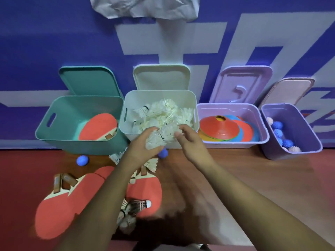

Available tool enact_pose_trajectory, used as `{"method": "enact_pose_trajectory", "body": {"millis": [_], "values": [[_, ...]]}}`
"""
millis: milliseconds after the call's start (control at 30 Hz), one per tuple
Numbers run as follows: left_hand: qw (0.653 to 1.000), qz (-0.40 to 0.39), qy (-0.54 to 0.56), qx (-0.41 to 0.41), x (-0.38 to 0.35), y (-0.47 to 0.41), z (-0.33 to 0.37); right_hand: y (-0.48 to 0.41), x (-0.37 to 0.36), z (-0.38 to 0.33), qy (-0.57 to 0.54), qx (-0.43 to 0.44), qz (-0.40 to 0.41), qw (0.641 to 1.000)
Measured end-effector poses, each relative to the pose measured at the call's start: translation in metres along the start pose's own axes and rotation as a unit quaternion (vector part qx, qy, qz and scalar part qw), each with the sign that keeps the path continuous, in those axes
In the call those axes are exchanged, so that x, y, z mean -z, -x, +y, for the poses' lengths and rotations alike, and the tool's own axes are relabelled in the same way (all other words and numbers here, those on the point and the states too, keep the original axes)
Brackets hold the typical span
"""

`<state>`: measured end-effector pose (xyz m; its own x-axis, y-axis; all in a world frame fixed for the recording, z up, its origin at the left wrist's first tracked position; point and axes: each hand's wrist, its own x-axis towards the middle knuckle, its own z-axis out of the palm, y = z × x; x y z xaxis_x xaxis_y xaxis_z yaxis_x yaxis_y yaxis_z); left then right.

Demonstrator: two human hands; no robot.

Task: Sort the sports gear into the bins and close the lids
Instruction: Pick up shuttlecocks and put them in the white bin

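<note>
Four bins (235,144) side by side, lids (161,78) leaning open on the wall (54,42). Left hand (143,147) grips clumped shuttlecocks (159,136) over the near rim of the white bin (190,98); right hand (190,142) curls against the clump, grip unclear. Paddles (59,205) and a blue ball (82,160) lie on the floor (253,178) beneath the left arm (101,196).

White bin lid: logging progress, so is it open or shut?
Open. The lid stands against the wall behind the white bin, and shuttlecocks show inside.

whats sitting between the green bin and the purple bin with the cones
The white bin, heaped with shuttlecocks, its lid propped open behind it; head view.
</note>
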<state>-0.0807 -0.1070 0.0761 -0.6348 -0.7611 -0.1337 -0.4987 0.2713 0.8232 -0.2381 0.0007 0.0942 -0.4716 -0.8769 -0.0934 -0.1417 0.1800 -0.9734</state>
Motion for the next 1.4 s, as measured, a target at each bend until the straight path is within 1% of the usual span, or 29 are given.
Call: {"method": "enact_pose_trajectory", "body": {"millis": [67,133,200,267,333,367,433,500,600,667,767,833,867,1000,1100,1200,1300,1400], "values": [[1.0,-0.014,-0.009,-0.007,0.025,-0.017,-0.003,-0.017,-0.02,-0.006,0.0,-0.005,0.037,0.999],[0.997,-0.075,-0.011,-0.01,0.047,-0.035,-0.006,-0.038,-0.035,-0.012,0.018,0.0,0.076,0.997],[0.992,-0.119,-0.022,-0.017,0.057,-0.056,-0.007,-0.058,-0.044,-0.02,0.002,-0.012,0.104,0.995],[0.991,-0.129,-0.027,-0.015,0.057,-0.081,-0.007,-0.079,-0.051,-0.024,-0.041,-0.044,0.135,0.989],[0.992,-0.128,-0.012,-0.015,0.048,-0.104,-0.007,-0.1,-0.047,-0.022,-0.059,-0.046,0.182,0.98],[0.992,-0.126,0.0,-0.018,0.041,-0.112,-0.007,-0.108,-0.043,-0.022,-0.057,-0.044,0.193,0.979],[0.993,-0.118,0.002,-0.032,0.027,-0.131,-0.007,-0.123,-0.028,-0.02,-0.01,-0.055,0.191,0.98],[0.994,-0.1,-0.019,-0.049,0.014,-0.147,-0.007,-0.136,-0.014,-0.014,0.07,-0.065,0.181,0.979],[0.995,-0.07,-0.038,-0.06,0.001,-0.164,-0.008,-0.158,-0.004,0.005,0.101,-0.082,0.201,0.971],[0.993,-0.067,-0.072,-0.064,-0.008,-0.17,-0.012,-0.173,0.0,0.02,0.135,-0.109,0.195,0.965],[0.985,-0.106,-0.113,-0.07,-0.023,-0.176,-0.022,-0.193,0.002,0.047,0.243,-0.128,0.131,0.953],[0.979,-0.145,-0.129,-0.065,-0.032,-0.179,-0.029,-0.203,0.002,0.061,0.291,-0.119,0.095,0.944],[0.977,-0.149,-0.137,-0.063,-0.035,-0.18,-0.032,-0.206,0.001,0.067,0.307,-0.11,0.082,0.942],[0.983,-0.103,-0.142,-0.063,-0.044,-0.183,-0.038,-0.208,-0.003,0.079,0.326,-0.104,0.059,0.938],[0.983,-0.099,-0.143,-0.062,-0.038,-0.18,-0.033,-0.199,0.0,0.066,0.314,-0.077,0.088,0.942],[0.985,-0.098,-0.123,-0.064,-0.01,-0.162,-0.025,-0.179,0.003,0.038,0.294,-0.032,0.119,0.948],[0.992,-0.052,-0.099,-0.058,0.025,-0.128,-0.018,-0.14,-0.002,0.013,0.24,0.001,0.137,0.961],[0.995,0.017,-0.075,-0.066,0.053,-0.09,-0.021,-0.096,-0.017,0.003,0.202,0.008,0.121,0.972]]}}
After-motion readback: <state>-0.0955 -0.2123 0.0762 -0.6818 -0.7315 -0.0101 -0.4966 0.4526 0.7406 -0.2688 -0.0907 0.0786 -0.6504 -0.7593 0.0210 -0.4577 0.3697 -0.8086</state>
